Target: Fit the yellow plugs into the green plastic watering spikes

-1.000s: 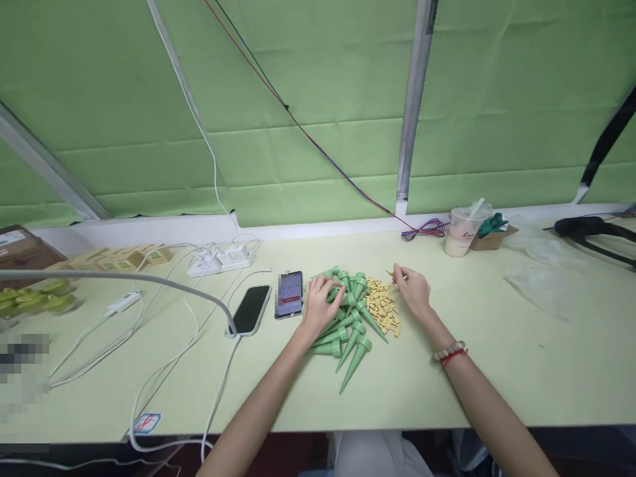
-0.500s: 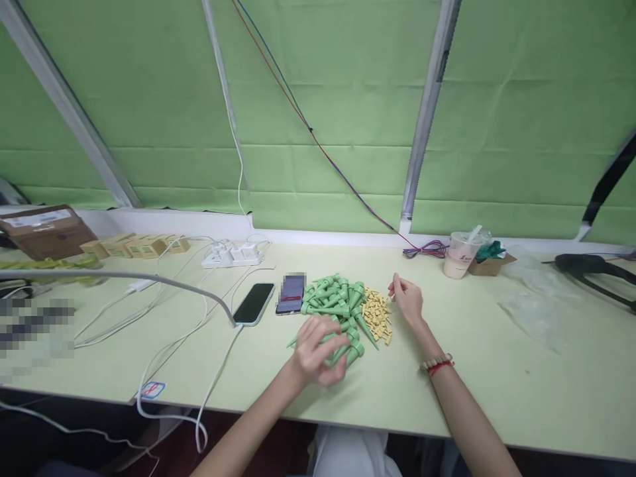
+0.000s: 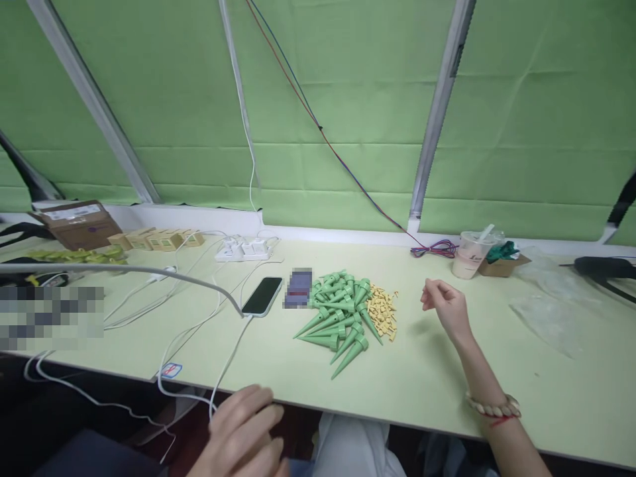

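Green cone-shaped spikes (image 3: pixel 340 308) lie heaped on the table, touching a smaller pile of yellow pieces (image 3: pixel 381 311).

Pale green desk (image 3: pixel 447 371) set against a wall hung with green fabric panels (image 3: pixel 348 99), divided by slanted grey metal struts (image 3: pixel 437 119). A white ledge (image 3: pixel 199 218) runs along the desk's far edge. Lighting is even and soft.

Bare forearms, no sleeves. The right hand (image 3: pixel 446 307) has a pale beaded bracelet (image 3: pixel 491 405) and thin red string at its wrist.
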`<state>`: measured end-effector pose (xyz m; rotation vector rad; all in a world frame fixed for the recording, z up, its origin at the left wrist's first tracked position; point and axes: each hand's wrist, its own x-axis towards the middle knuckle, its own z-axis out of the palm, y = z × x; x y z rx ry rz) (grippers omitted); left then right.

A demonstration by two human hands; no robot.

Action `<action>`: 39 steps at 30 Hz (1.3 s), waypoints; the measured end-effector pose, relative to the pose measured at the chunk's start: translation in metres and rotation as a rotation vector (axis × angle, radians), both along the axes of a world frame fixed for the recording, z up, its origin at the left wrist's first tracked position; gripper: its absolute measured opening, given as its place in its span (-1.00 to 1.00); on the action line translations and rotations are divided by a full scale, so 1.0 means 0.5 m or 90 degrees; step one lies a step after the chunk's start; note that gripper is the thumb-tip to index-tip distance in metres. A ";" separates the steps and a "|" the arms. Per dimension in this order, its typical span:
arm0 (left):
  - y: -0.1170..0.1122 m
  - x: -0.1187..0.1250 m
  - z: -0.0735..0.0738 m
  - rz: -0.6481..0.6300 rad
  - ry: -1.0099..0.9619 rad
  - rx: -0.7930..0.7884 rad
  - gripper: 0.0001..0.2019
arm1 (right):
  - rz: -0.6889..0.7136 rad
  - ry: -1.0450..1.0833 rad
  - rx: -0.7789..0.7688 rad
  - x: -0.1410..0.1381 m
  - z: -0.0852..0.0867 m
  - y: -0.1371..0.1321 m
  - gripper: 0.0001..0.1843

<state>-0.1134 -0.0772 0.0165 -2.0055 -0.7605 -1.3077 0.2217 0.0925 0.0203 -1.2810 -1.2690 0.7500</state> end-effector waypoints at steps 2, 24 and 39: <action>0.030 0.028 -0.008 -0.008 0.113 -0.074 -0.93 | 0.128 -0.113 -0.069 0.011 -0.018 -0.029 -0.33; 0.172 0.211 -0.120 0.251 0.074 -0.534 -0.80 | 0.378 -0.650 -0.120 0.002 -0.066 0.025 -0.45; 0.166 0.230 -0.123 0.201 -0.169 -0.548 -0.80 | 0.330 -0.507 -0.091 -0.031 -0.075 0.023 -0.71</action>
